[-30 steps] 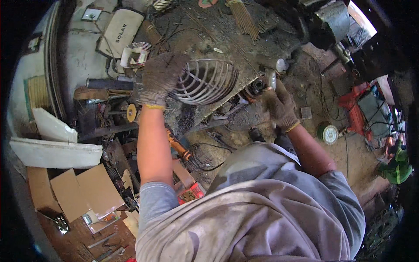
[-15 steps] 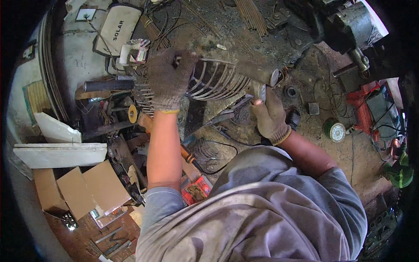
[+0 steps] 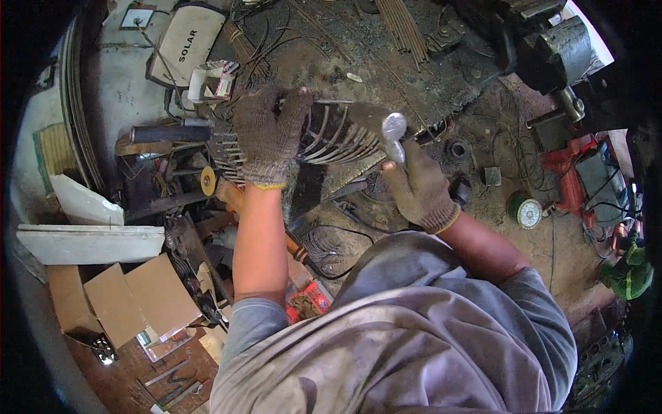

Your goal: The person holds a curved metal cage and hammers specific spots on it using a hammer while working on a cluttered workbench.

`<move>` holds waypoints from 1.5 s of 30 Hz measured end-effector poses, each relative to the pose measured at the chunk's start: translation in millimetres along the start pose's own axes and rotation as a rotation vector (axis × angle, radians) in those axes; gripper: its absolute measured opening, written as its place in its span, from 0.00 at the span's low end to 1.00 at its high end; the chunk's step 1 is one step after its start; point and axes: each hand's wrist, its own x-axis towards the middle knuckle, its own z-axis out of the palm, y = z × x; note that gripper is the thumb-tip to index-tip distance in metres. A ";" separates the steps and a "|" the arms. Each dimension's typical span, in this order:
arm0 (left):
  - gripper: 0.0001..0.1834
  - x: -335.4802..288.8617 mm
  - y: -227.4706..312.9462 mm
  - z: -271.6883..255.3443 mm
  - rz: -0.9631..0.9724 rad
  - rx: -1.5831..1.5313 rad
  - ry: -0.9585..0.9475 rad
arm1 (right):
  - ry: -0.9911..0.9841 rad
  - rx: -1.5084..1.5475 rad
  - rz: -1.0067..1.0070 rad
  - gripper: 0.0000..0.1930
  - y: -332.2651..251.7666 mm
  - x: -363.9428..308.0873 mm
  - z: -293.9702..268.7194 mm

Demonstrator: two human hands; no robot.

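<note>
My left hand [image 3: 263, 138], in a brown knit glove, is closed on a ribbed metal frame [image 3: 336, 131] made of a rod with several curved bars. To its right, my right hand [image 3: 424, 192], gloved alike, grips a hammer [image 3: 394, 128] by its handle. The bright round face of the hammer head points toward me. The head is at the right end of the frame and hides part of it; I cannot tell whether they touch. More straight bars of the frame stick out to the left of my left hand.
A dark worktable [image 3: 455, 76] carries a bundle of rods [image 3: 401, 31] and an open small box [image 3: 210, 81]. An angle grinder's yellow disc [image 3: 208, 181] is left of my left forearm. Cardboard boxes [image 3: 162, 293] lie lower left; a wire spool [image 3: 529, 213] and red machine [image 3: 569, 176] stand right.
The hammer has moved left, and its head has turned so that its face shows toward me. My right hand has shifted slightly left; my left hand keeps its hold on the frame.
</note>
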 end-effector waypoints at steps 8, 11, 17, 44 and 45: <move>0.23 -4.8 -6.7 -3.4 -0.037 0.159 0.054 | 0.102 0.188 -0.152 0.20 -7.1 -2.9 -7.2; 0.23 -12.1 -4.2 -7.2 -0.048 0.202 0.015 | 0.081 0.227 -0.053 0.20 -5.5 -0.3 -2.9; 0.27 -13.7 -0.7 -7.2 -0.022 0.224 0.117 | 0.004 0.201 -0.090 0.20 -4.3 2.8 17.5; 0.23 -29.6 -4.7 -11.3 -0.050 0.214 0.187 | 0.066 0.330 -0.013 0.25 -24.3 6.1 -10.3; 0.23 -29.0 1.3 -15.2 -0.076 0.180 0.143 | 0.065 0.331 -0.017 0.25 -23.0 7.2 -9.1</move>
